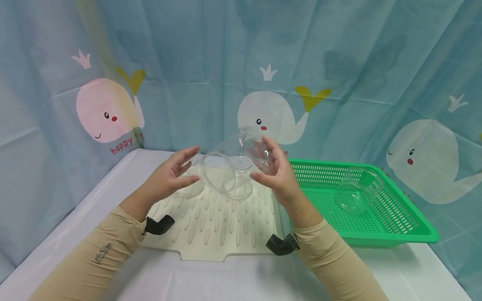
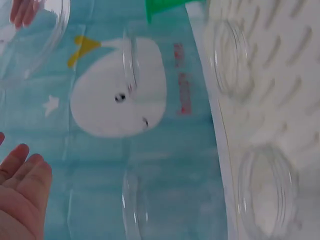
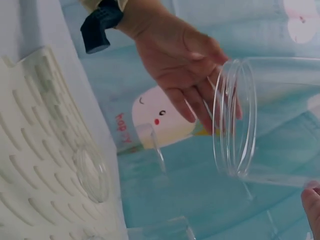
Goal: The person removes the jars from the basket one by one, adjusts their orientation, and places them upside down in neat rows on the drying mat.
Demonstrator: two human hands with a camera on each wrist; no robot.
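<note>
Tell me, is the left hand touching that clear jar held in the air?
Cannot tell. The right wrist view shows the left hand behind the clear jar rim, overlapping it; no view shows contact or gap.

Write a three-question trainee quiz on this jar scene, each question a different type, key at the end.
1. True or false: the clear jar held in the air has a lid on.
2. Which hand grips that jar? A) left hand B) right hand
3. Fill in: another clear jar lies in the green ____.

Key: 1 false, its mouth is open. 2 B; the left hand is open beside the mouth. 3 basket.
</note>
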